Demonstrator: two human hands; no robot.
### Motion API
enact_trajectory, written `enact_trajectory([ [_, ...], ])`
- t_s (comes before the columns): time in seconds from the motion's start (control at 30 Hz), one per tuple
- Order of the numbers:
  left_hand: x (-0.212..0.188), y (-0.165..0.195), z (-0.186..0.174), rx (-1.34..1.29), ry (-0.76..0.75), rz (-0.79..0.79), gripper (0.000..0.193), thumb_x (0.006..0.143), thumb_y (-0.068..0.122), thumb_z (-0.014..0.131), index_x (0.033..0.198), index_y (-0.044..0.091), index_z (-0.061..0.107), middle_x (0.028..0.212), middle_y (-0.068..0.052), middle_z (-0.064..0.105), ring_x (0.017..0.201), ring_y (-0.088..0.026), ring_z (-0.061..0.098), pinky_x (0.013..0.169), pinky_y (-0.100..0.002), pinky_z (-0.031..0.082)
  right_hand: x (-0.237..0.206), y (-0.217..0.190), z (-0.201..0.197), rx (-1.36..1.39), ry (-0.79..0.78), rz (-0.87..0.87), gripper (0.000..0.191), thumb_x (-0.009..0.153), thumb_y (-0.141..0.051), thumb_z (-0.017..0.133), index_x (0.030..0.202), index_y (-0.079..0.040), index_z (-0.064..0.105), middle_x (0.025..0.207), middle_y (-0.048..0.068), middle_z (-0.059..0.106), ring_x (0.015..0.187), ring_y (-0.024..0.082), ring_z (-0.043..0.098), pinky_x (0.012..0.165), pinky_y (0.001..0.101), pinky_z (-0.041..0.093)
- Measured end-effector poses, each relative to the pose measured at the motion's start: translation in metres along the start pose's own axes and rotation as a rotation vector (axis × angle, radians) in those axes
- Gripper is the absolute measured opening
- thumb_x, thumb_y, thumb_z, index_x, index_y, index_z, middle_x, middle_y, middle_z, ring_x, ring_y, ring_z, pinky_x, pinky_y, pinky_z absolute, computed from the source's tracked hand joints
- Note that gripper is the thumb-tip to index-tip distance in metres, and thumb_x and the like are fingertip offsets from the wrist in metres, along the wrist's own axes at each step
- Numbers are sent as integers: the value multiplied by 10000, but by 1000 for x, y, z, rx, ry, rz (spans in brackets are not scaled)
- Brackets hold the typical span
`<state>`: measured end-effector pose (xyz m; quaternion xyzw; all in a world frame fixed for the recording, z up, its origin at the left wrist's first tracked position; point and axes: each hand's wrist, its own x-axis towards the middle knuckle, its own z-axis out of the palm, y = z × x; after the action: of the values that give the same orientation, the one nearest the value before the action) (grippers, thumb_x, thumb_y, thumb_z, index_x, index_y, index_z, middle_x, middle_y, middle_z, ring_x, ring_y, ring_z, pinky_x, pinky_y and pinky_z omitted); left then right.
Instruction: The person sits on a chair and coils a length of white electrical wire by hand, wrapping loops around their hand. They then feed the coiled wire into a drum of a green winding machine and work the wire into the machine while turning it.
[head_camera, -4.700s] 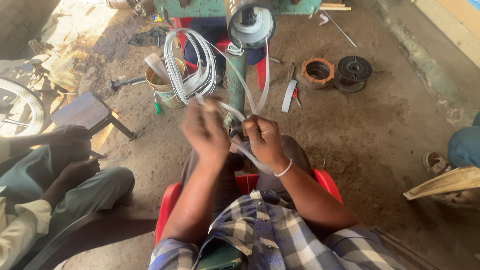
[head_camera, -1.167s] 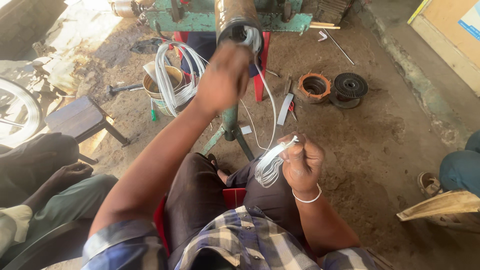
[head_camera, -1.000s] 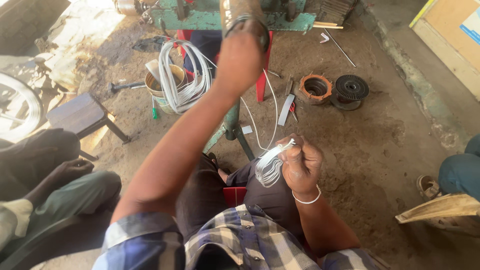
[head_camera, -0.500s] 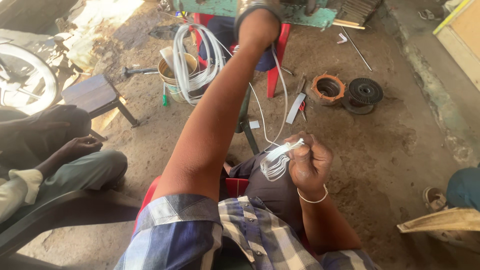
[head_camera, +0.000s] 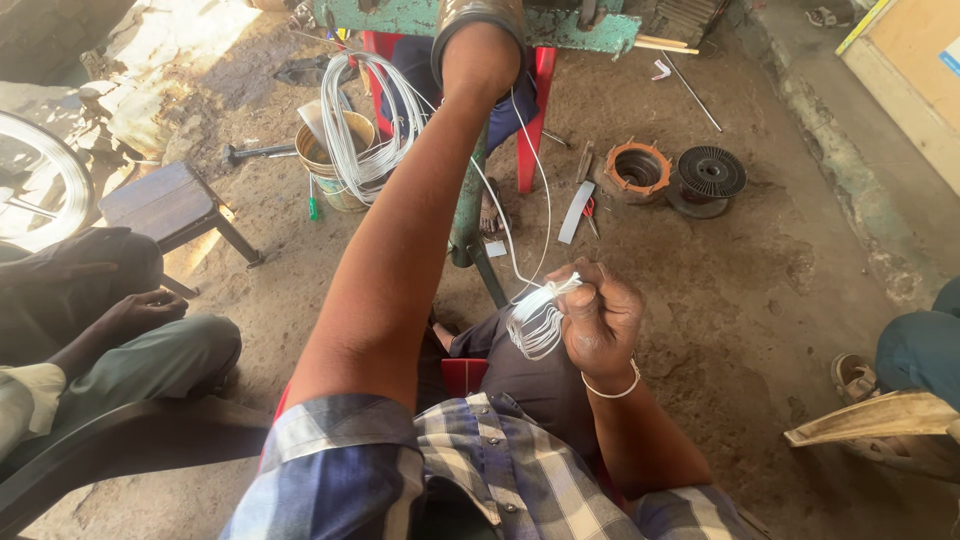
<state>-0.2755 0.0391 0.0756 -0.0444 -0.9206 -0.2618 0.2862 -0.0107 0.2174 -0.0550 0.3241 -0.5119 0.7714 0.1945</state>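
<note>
My right hand (head_camera: 600, 322) is closed around a small bundle of white wire loops (head_camera: 535, 322) above my lap. A single white wire strand (head_camera: 520, 215) runs from the bundle up toward the green machine (head_camera: 580, 28) at the top edge. My left arm stretches straight up to that machine. My left hand (head_camera: 482, 58) sits at a dark round part there, with its fingers hidden, so its grip is unclear.
A bucket (head_camera: 325, 175) draped with coils of white wire (head_camera: 362, 140) stands at upper left, beside a small wooden stool (head_camera: 165, 205). An orange ring part (head_camera: 638, 168), a black round part (head_camera: 710, 172) and hand tools lie on the dirt floor. Another person's hand (head_camera: 135, 305) rests at left, and someone's leg (head_camera: 915, 350) shows at right.
My left arm has reached further up to the machine at the top. My right hand has kept hold of the wire bundle in about the same place.
</note>
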Motion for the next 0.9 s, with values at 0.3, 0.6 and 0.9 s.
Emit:
enact_trajectory([
  [0.3, -134, 18, -88, -288, 50, 372, 193, 980, 160, 636, 1118, 35, 690, 965, -229, 709, 912, -425, 688, 811, -526, 530, 14, 9, -1, 5, 63, -106, 212, 1080, -163, 633, 1252, -39, 618, 1128, 83, 628, 893, 113, 590, 715, 283, 518],
  [0.6, -250, 6, -95, -1280, -785, 352, 402, 1145, 352, 484, 1129, -10, 658, 969, -96, 700, 933, -176, 655, 879, -329, 540, 35, 14, 24, -47, 16, -118, 136, 1116, -173, 624, 1175, -50, 630, 1088, 77, 594, 960, 165, 577, 881, 315, 515],
  [0.9, -231, -20, -109, -1413, -1051, 331, 296, 1107, 247, 505, 1109, -17, 639, 996, -102, 743, 951, -183, 747, 875, -324, 586, 39, 3, 14, 193, -218, 49, 168, 1080, -201, 663, 1170, -62, 634, 1070, 70, 581, 1003, 195, 566, 881, 321, 487],
])
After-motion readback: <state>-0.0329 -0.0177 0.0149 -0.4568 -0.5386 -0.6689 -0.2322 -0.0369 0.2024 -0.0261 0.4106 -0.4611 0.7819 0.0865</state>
